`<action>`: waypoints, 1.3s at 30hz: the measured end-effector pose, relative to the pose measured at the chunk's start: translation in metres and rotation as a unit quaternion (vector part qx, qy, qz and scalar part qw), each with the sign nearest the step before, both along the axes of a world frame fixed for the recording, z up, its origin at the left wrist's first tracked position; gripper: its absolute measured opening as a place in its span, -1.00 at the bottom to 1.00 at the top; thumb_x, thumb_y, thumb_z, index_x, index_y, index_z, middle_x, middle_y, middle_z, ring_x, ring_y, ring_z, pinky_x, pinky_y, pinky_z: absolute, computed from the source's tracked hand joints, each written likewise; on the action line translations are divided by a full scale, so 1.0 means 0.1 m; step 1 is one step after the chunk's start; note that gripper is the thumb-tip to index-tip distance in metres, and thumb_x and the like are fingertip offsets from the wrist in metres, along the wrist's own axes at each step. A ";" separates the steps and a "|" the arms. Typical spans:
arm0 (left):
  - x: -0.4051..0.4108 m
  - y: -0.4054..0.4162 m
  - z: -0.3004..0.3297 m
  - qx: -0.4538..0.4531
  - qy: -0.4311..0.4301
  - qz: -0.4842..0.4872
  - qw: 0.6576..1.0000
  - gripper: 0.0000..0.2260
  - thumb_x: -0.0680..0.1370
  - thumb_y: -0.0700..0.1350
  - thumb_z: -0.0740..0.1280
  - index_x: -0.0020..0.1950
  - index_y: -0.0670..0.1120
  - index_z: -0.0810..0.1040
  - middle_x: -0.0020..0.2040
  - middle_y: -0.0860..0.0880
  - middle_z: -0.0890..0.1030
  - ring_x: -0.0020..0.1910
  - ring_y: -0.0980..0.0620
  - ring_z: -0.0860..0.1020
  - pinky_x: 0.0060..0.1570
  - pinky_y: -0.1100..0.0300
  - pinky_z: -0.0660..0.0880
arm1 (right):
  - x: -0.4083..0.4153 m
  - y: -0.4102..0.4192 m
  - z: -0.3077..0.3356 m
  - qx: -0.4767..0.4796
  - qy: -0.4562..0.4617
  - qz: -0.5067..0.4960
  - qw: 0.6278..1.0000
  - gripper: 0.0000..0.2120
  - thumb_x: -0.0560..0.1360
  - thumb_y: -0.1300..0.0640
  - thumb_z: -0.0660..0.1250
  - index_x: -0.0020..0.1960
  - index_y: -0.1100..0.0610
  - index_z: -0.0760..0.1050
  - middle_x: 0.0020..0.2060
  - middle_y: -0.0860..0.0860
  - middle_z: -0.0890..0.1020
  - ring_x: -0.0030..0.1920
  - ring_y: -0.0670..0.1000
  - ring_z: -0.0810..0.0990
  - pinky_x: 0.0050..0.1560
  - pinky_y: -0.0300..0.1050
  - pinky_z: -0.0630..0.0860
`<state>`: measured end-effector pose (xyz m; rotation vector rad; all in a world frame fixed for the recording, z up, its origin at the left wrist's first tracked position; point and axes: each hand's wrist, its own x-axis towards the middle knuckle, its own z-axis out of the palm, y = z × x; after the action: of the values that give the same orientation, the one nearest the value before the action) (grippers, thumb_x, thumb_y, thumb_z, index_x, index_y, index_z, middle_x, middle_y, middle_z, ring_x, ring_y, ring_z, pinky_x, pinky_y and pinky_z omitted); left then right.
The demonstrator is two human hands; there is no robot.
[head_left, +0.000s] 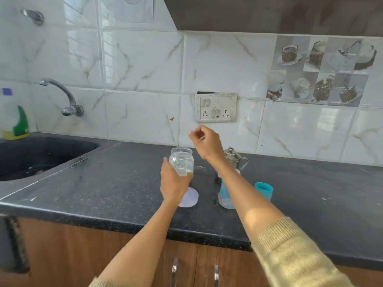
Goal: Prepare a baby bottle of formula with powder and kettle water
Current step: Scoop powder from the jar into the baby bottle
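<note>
My left hand [173, 183] grips a clear plastic jar [182, 161], held upright just above the black counter [103, 183]; its mouth is uncovered and a little pale powder shows at the bottom. A round pale lid [189, 198] lies flat on the counter under that hand. My right hand [205, 143] hovers above and to the right of the jar's mouth, fingers curled together with nothing visible in them. The clear baby bottle [226, 196] with teal prints stands uncapped, partly hidden behind my right forearm. Its teal collar [264, 190] sits to its right.
A small steel kettle with a lid [235, 158] stands by the tiled wall behind my right arm. A dark sink [41, 154] with a wall tap [68, 98] is at the left, beside a detergent bottle [18, 125]. A switch and socket panel [215, 107] is on the wall.
</note>
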<state>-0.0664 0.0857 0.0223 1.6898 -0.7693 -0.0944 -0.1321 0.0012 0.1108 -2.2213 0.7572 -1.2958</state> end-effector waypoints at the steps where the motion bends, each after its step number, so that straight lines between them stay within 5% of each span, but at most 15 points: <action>1: 0.15 -0.03 -0.04 0.050 0.014 0.004 0.999 -0.10 0.34 0.01 0.48 0.51 -0.14 0.01 0.48 -0.05 0.23 0.45 -0.06 0.24 0.26 -0.03 0.34 | 0.11 -0.04 -0.03 0.013 0.034 -0.003 0.999 -0.86 0.49 -0.05 0.29 -0.17 0.00 0.49 -0.29 -0.16 0.58 -0.18 -0.03 0.58 -0.02 -0.08 0.51; 3: 0.39 -0.06 -0.12 0.132 0.032 0.002 0.991 0.05 0.27 0.12 0.52 0.52 -0.18 -0.05 0.50 -0.09 0.17 0.47 -0.10 0.19 0.30 -0.09 0.32 | 0.31 -0.14 -0.10 0.017 0.114 -0.011 0.993 -0.86 0.49 -0.04 0.28 -0.10 0.00 0.56 -0.15 -0.10 0.65 -0.04 0.02 0.62 0.20 0.00 0.46; 6: 0.61 -0.13 -0.20 0.183 0.019 -0.012 0.983 -0.02 0.19 0.20 0.54 0.40 -0.21 0.16 0.38 -0.12 0.34 0.35 -0.12 0.35 0.19 -0.05 0.43 | 0.55 -0.30 -0.19 -0.004 0.221 -0.057 0.974 -0.78 0.54 0.01 0.21 0.03 0.03 0.60 -0.04 -0.05 0.68 0.10 0.04 0.59 0.48 0.19 0.00; 10: 0.76 -0.27 -0.24 0.187 -0.009 -0.074 0.979 0.01 0.17 0.21 0.54 0.44 -0.14 0.16 0.38 -0.07 0.36 0.34 -0.08 0.37 0.21 -0.02 0.43 | 0.80 -0.46 -0.18 0.017 0.355 -0.113 0.928 -0.80 0.51 0.12 0.14 -0.12 0.08 0.54 -0.33 -0.01 0.58 0.09 0.09 0.60 0.44 0.33 -0.28; 13: 0.81 -0.33 -0.28 0.158 -0.035 -0.096 0.982 -0.24 0.13 0.22 0.52 0.25 0.01 0.39 0.14 0.05 0.56 0.09 0.03 0.54 0.08 -0.02 0.53 | 0.95 -0.46 -0.04 0.067 0.500 -0.118 0.855 -0.64 0.57 -0.07 0.10 0.22 0.11 0.47 0.16 0.11 0.58 0.42 0.22 0.30 0.33 0.42 -0.40; 15: 0.84 -0.34 -0.31 0.148 -0.046 -0.095 0.983 -0.35 0.12 0.23 0.51 0.13 0.05 0.46 0.01 0.09 0.60 -0.03 0.07 0.57 -0.01 0.00 0.56 | 1.02 -0.44 0.05 0.086 0.576 -0.124 0.803 -0.48 0.59 -0.15 0.06 0.46 0.08 0.27 0.47 0.16 0.30 0.51 0.29 0.05 0.31 0.44 -0.42; 18: 0.85 -0.34 -0.32 0.144 -0.047 -0.098 0.984 -0.37 0.14 0.21 0.52 0.14 0.05 0.47 0.02 0.10 0.61 -0.01 0.07 0.56 -0.01 0.03 0.55 | 1.07 -0.43 0.10 0.111 0.613 -0.138 0.770 -0.39 0.60 -0.22 -0.02 0.55 0.05 0.05 0.54 0.14 0.07 0.53 0.29 -0.10 0.33 0.44 -0.39; 22: 0.85 -0.34 -0.33 0.141 -0.049 -0.100 0.984 -0.31 0.16 0.21 0.53 0.22 0.04 0.45 0.10 0.07 0.60 0.06 0.05 0.56 0.06 0.02 0.54 | 1.11 -0.44 0.12 0.107 0.636 -0.143 0.751 -0.38 0.60 -0.24 -0.14 0.56 0.04 -0.04 0.55 0.11 -0.02 0.52 0.27 -0.14 0.32 0.47 -0.38; 31: 0.85 -0.33 -0.33 0.142 -0.057 -0.105 0.983 -0.31 0.20 0.19 0.53 0.26 0.04 0.42 0.16 0.05 0.58 0.12 0.03 0.54 0.08 0.05 0.52 | 1.04 -0.50 0.13 0.059 0.675 -0.107 0.728 -0.32 0.56 -0.25 0.07 0.57 0.00 -0.02 0.56 0.09 0.01 0.53 0.26 -0.10 0.31 0.45 -0.37; 34: 0.85 -0.34 -0.34 0.146 -0.058 -0.106 0.982 -0.29 0.22 0.19 0.53 0.29 0.04 0.39 0.20 0.04 0.56 0.16 0.01 0.53 0.13 0.04 0.51 | 1.09 -0.55 0.13 0.029 0.716 -0.075 0.693 -0.10 0.35 -0.38 0.27 0.55 -0.07 0.02 0.55 0.04 0.04 0.53 0.24 -0.04 0.36 0.47 -0.24; 37: 0.86 -0.35 -0.34 0.145 -0.057 -0.106 0.982 -0.28 0.22 0.18 0.54 0.30 0.02 0.38 0.21 0.03 0.55 0.17 0.00 0.52 0.14 0.04 0.50 | 1.25 -0.71 0.06 -0.005 0.752 -0.037 0.658 0.31 -0.17 -0.48 0.32 0.53 -0.11 0.08 0.55 0.01 0.08 0.53 0.20 0.03 0.43 0.40 -0.06; 39: 0.87 -0.35 -0.35 0.145 -0.057 -0.105 0.982 -0.28 0.21 0.18 0.54 0.29 0.02 0.39 0.21 0.03 0.55 0.16 0.00 0.52 0.13 0.05 0.50 | 1.36 -0.87 0.03 0.001 0.750 -0.024 0.661 0.28 -0.20 -0.45 0.29 0.50 -0.12 0.14 0.54 -0.02 0.14 0.53 0.18 0.06 0.44 0.35 -0.04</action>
<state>0.0202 0.0507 -0.0123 1.8944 -1.0608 -0.2691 0.0036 -0.0862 0.1138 -2.8856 1.2227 0.9483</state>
